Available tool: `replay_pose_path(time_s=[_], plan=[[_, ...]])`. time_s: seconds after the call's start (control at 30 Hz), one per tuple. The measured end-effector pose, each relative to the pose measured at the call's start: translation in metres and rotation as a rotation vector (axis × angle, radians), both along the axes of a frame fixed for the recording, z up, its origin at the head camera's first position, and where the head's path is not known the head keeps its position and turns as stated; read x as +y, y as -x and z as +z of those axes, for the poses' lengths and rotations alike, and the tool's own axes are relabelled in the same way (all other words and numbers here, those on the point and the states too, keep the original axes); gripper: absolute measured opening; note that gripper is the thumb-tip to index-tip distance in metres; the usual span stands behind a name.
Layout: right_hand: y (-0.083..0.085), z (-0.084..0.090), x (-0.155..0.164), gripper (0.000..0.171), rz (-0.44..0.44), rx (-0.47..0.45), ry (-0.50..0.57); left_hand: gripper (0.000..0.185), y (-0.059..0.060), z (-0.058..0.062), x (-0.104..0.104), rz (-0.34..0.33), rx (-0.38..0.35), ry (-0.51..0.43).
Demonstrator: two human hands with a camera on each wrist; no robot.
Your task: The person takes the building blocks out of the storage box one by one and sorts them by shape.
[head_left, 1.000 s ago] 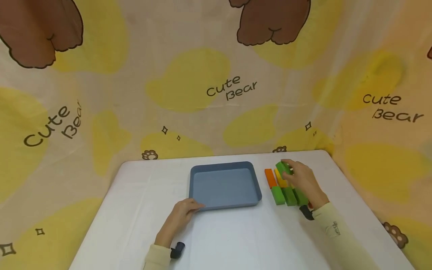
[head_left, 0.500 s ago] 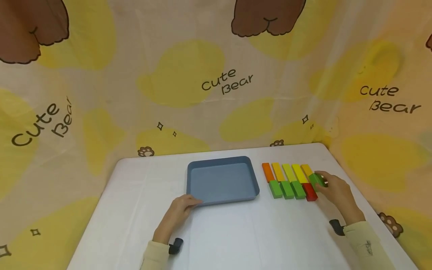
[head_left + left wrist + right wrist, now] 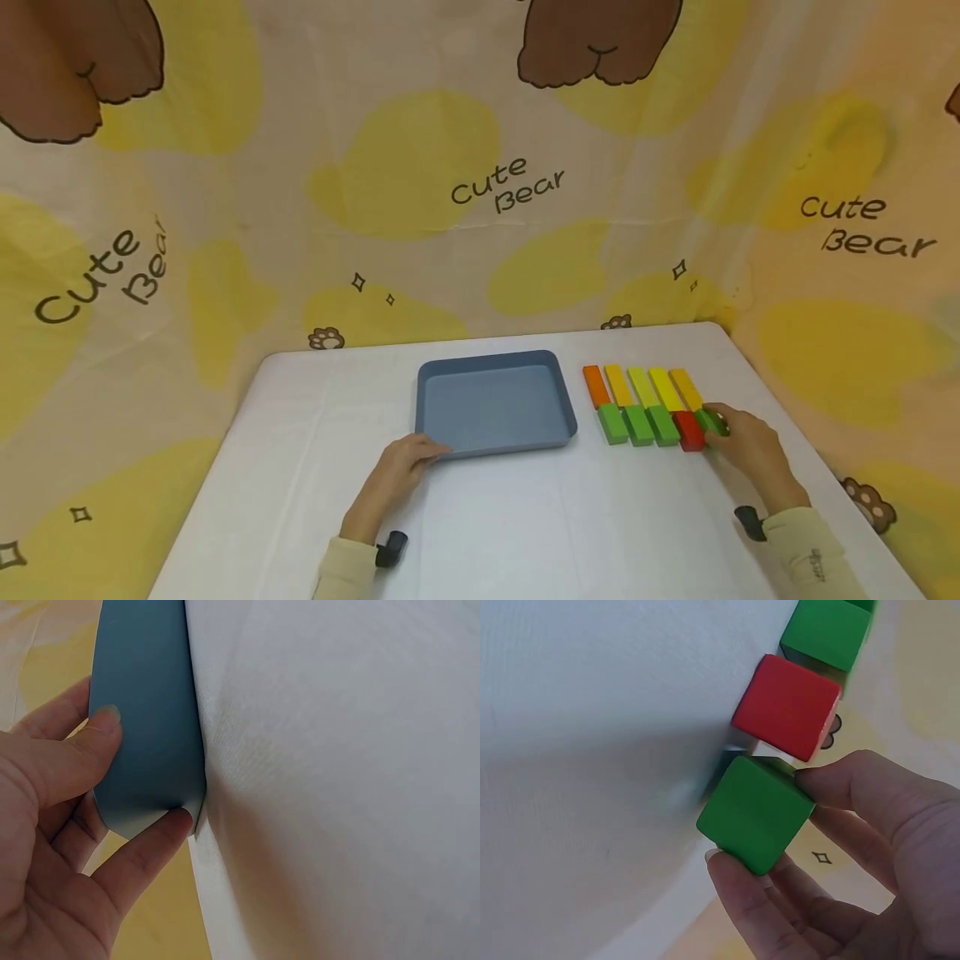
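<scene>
My right hand (image 3: 738, 442) pinches a green block (image 3: 709, 420) between thumb and fingers, at the right end of the near row of blocks. In the right wrist view the green block (image 3: 754, 812) sits beside a red block (image 3: 785, 706), just above or on the white table. The near row holds three green blocks (image 3: 637, 423) and the red block (image 3: 688, 430). Behind them lie an orange block (image 3: 596, 385) and several yellow blocks (image 3: 643, 386). My left hand (image 3: 405, 468) grips the near left corner of the empty blue tray (image 3: 495, 439); its thumb and finger clasp the tray rim (image 3: 142, 750).
The white table (image 3: 525, 525) spreads out in front of the tray. A bear-print cloth backdrop (image 3: 480, 192) stands behind and at both sides. The table's right edge (image 3: 817, 467) runs close to my right hand.
My right hand carried the green block from above the left blocks to the row's right end and lowered it beside the red block. The left hand stayed on the tray.
</scene>
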State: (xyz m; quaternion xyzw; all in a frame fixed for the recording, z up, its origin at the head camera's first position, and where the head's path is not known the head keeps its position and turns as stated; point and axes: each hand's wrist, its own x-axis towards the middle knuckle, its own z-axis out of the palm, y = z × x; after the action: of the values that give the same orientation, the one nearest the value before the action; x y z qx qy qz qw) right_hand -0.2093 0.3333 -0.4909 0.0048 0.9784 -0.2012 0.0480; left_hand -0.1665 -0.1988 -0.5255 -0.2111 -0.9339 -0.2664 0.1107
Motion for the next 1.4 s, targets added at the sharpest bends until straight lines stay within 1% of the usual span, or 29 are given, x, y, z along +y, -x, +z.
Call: replay_pose_path(time_s=[0.1, 0.2, 0.47, 0.57, 0.7, 0.8, 1.1, 1.3, 1.4], plan=[[-0.001, -0.004, 0.000, 0.054, -0.017, -0.023, -0.009, 0.023, -0.002, 0.000, 0.000, -0.003, -0.018, -0.002], [-0.001, -0.007, 0.000, 0.054, -0.022, -0.024, -0.016, 0.023, -0.003, 0.001, 0.000, -0.002, -0.034, -0.006], [-0.002, -0.003, -0.001, 0.053, -0.021, -0.019, -0.024, 0.023, 0.001, 0.002, 0.002, -0.012, 0.022, 0.003], [-0.002, -0.002, 0.000, 0.052, -0.012, -0.020, -0.032, 0.024, 0.001, 0.001, 0.003, -0.007, 0.003, 0.007], [-0.002, -0.002, 0.000, 0.053, -0.013, -0.033, -0.039, 0.024, 0.000, 0.001, 0.004, 0.008, -0.051, 0.000], [-0.001, -0.003, 0.000, 0.053, -0.016, -0.041, -0.039, 0.024, 0.000, 0.001, 0.005, 0.014, -0.067, -0.009], [-0.001, -0.002, 0.001, 0.051, 0.011, -0.033, -0.056, 0.023, 0.002, 0.001, 0.007, 0.004, -0.061, -0.006], [0.003, -0.001, 0.003, 0.051, 0.017, -0.051, -0.078, 0.023, 0.007, 0.000, 0.010, -0.026, -0.006, 0.003], [0.002, 0.000, 0.006, 0.050, 0.031, -0.044, -0.086, 0.022, 0.009, 0.000, 0.011, -0.039, -0.019, 0.008]])
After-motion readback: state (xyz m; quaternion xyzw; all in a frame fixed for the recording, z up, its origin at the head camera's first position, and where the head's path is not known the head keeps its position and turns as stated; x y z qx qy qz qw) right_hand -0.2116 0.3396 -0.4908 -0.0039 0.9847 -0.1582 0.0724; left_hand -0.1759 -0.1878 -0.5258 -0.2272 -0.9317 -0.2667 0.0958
